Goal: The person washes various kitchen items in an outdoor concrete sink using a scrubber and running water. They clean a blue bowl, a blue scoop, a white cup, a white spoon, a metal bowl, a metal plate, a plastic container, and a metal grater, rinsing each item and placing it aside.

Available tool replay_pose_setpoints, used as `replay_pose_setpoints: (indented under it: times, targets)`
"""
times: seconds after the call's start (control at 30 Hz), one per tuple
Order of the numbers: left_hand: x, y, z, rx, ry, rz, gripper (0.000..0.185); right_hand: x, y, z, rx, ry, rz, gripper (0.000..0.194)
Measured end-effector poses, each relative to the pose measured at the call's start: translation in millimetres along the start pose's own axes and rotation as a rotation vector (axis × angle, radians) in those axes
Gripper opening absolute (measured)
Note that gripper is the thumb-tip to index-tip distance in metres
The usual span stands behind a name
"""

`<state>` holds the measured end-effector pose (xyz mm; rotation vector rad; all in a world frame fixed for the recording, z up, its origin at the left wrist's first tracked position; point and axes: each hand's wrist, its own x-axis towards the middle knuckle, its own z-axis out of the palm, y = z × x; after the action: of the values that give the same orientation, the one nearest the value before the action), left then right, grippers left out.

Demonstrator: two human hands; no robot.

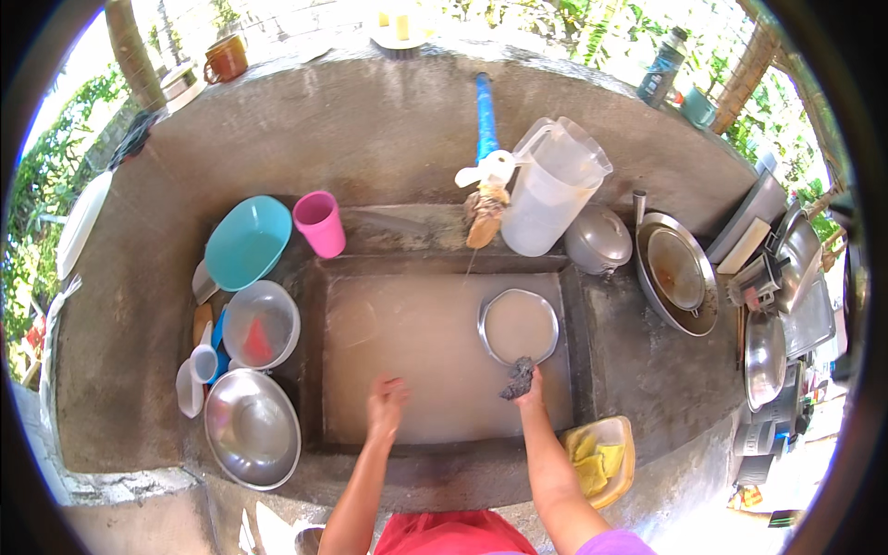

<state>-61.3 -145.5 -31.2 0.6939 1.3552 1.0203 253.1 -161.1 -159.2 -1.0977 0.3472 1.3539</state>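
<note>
Cloudy brownish water fills a rectangular concrete sink basin (416,347). My left hand (388,402) hangs over its near left part, with its fingers apart and nothing in them. A dark grey scouring pad (518,379) is gripped in my right hand (531,390) at the near right. Just beyond that hand, a round metal-rimmed vessel (483,333) lies in the water, with the same murky water inside it. A thin stream runs into the basin from a white tap (494,168) on a blue pipe (485,114), its spout wrapped with cloth or plastic.
Left of the basin stand a teal tub (248,243), a pink cup (320,224), a clear bowl (277,326) and a metal bowl (253,430). A plastic pitcher (548,201), lidded pot (599,239) and pans (649,277) stand right. A container (624,458) with yellow sponges sits near my right forearm.
</note>
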Motion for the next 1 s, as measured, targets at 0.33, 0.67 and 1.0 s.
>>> replay_pose_setpoints:
  times: [0.33,0.67,1.0]
  targets:
    - [149,-150,194,0.072,-0.094,-0.332,0.05,4,-26,5,0.157,-0.019,0.01,0.023]
    - [156,-149,192,0.46,0.029,-0.122,0.031,17,-7,15,0.157,0.051,0.035,0.022]
    - [103,-105,114,0.256,0.126,-0.226,0.028,-11,-5,29,-0.241,-0.011,0.233,0.021]
